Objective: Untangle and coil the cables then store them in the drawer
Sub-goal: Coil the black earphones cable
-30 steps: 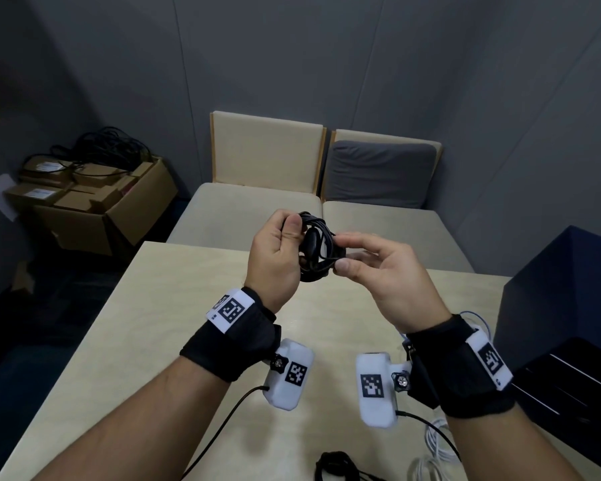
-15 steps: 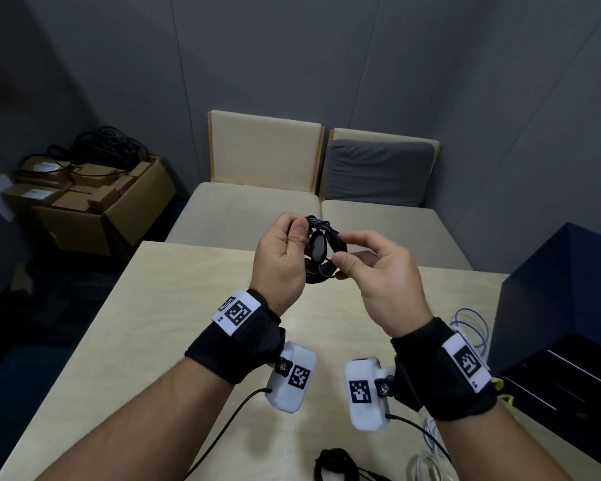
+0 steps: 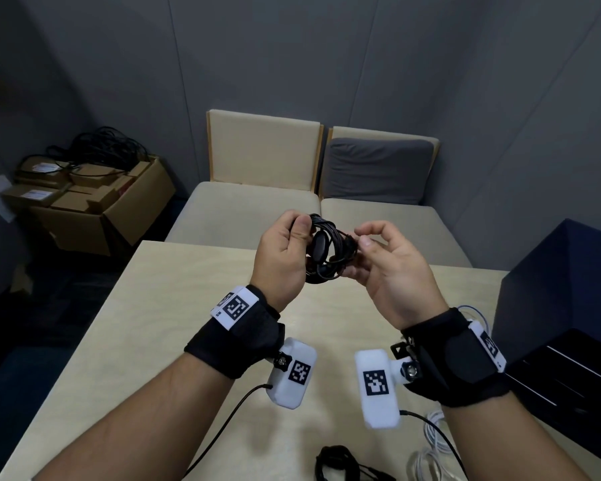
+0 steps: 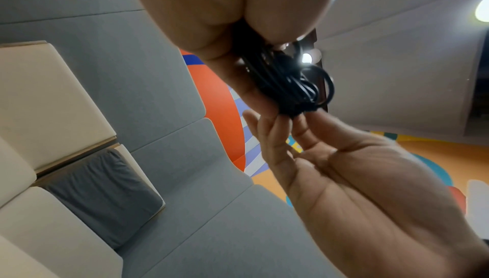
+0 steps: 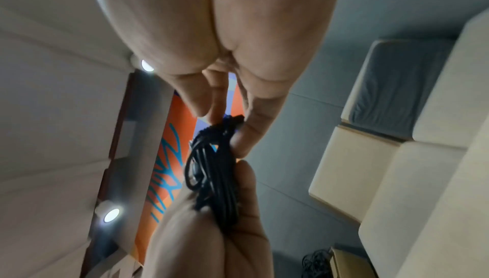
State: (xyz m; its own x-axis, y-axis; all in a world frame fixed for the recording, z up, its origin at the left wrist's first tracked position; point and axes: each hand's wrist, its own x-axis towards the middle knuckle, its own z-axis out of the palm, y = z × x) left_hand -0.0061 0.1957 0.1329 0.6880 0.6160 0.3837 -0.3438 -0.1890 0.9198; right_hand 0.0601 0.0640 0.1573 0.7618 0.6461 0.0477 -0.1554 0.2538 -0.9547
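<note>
one black cable coil (image 3: 321, 253), clenched in left hand (image 3: 280, 262), right hand (image 3: 392, 272) fingers (image 3: 373, 228) pinching its edge

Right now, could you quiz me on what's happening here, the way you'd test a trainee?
1. True or false: the coil lies on the table with no hand on it.
2. What is the right hand doing? A) pinching the coil's edge B) lying flat on the table C) holding a mug
3. Fill in: at the table's near edge, beside a black cable, lies a ___ cable.

Key
1. False: the left hand grips it above the table.
2. A
3. white
</note>
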